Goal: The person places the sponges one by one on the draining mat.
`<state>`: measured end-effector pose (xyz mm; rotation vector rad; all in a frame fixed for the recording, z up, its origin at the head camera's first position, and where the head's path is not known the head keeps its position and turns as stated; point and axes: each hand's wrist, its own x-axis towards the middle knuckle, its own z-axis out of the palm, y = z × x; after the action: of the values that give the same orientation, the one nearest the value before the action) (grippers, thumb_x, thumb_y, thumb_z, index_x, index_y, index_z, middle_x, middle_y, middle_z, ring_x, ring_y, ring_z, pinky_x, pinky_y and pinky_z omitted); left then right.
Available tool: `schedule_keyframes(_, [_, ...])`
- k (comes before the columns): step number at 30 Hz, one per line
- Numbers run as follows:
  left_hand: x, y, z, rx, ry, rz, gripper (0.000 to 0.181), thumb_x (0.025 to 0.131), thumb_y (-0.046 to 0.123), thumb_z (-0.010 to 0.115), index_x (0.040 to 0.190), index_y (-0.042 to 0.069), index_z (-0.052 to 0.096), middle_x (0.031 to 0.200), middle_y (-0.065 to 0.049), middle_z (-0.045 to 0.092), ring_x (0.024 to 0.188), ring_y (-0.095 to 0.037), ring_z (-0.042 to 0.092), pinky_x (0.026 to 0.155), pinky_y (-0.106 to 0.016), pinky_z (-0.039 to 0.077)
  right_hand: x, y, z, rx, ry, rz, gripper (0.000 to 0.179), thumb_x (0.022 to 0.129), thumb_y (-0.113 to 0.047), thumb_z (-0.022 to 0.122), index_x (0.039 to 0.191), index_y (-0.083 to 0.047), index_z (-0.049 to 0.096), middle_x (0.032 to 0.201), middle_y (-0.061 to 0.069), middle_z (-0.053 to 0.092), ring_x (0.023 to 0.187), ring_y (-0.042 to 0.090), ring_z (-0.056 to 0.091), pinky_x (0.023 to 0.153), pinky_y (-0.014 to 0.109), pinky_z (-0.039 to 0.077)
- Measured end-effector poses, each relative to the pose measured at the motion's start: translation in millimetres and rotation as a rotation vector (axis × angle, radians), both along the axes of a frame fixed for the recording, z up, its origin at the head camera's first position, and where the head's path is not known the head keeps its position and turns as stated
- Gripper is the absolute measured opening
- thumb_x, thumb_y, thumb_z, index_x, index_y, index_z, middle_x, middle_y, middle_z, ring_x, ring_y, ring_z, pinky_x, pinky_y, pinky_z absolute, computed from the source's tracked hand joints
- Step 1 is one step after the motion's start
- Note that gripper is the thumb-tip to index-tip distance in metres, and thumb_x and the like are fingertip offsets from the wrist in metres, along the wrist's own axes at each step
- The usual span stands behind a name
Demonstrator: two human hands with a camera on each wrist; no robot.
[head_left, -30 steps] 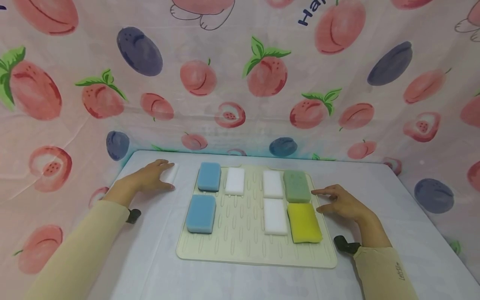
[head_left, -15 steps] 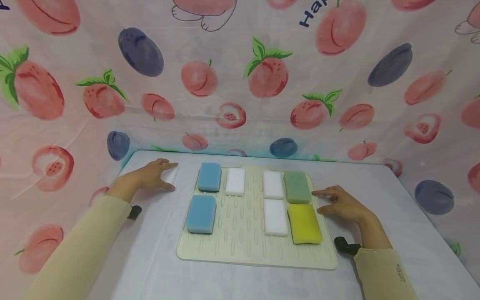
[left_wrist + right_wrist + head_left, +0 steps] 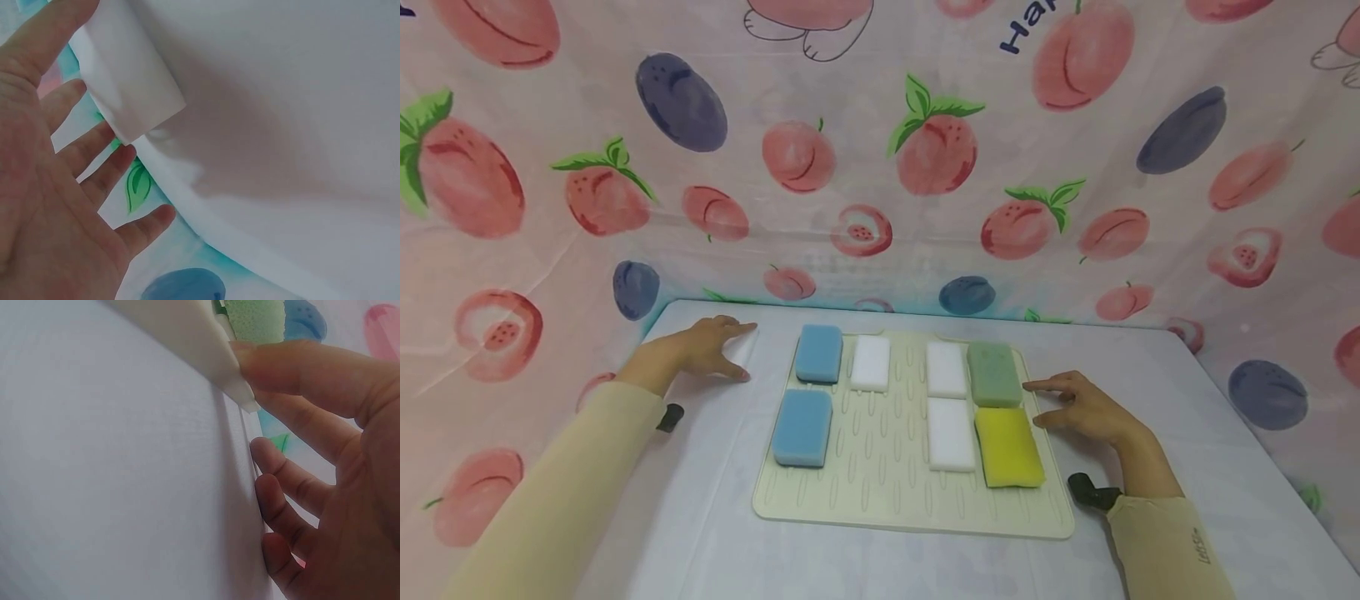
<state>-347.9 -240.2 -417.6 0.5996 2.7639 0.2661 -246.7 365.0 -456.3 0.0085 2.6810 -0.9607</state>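
Note:
My left hand (image 3: 703, 348) rests at the table's far left, fingers spread, beside a white block (image 3: 134, 69). In the left wrist view the fingertips lie along one side of this block; whether they press on it is unclear. It almost blends into the white cloth in the head view. At the right, my right hand (image 3: 1086, 408) has its index finger and thumb loosely stretched to the edge of a cream ribbed mat (image 3: 880, 500), seemingly touching it. Near these fingertips lie a green sponge (image 3: 995, 373) and a yellow sponge (image 3: 1009, 447).
Two blue sponges, the upper one (image 3: 818, 354) and the lower one (image 3: 802, 427), lie on the mat's left side. White blocks lie inward, one at left (image 3: 871, 363) and two at right (image 3: 951, 433). A fruit-print curtain (image 3: 865, 150) hangs behind the white table (image 3: 880, 567).
My left index finger has stretched out slightly to the right, past where it was a second ago. The right hand, mat and sponges show no visible movement.

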Motion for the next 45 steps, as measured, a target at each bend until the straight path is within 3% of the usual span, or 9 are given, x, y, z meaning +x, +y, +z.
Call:
schedule_keyframes(19, [-3.8,-0.7,1.2,-0.010,0.013,0.005,0.098,0.083,0.050,0.084,0.160,0.010,0.039,0.157,-0.031,0.040,0.144,-0.054,0.035,0.114,-0.073,0.031,-0.8,0.8,-4.4,-0.004,0.035,0.010,0.065,0.083,-0.031,0.085,0.144,-0.018,0.064,0.152,0.023,0.037,0.128,0.044,0.042,0.106,0.068,0.040])
schedule_keyframes(45, [2.4,-2.1,4.4,-0.031,0.066,-0.036,0.099,0.082,0.057,0.082,0.159,0.009,0.042,0.153,-0.029,0.044,0.140,-0.053,0.039,0.112,-0.072,0.035,3.2,-1.5,-7.3,-0.006,0.034,0.000,0.065,0.083,-0.030,0.085,0.143,-0.018,0.064,0.152,0.024,0.037,0.130,0.045,0.042,0.108,0.069,0.038])
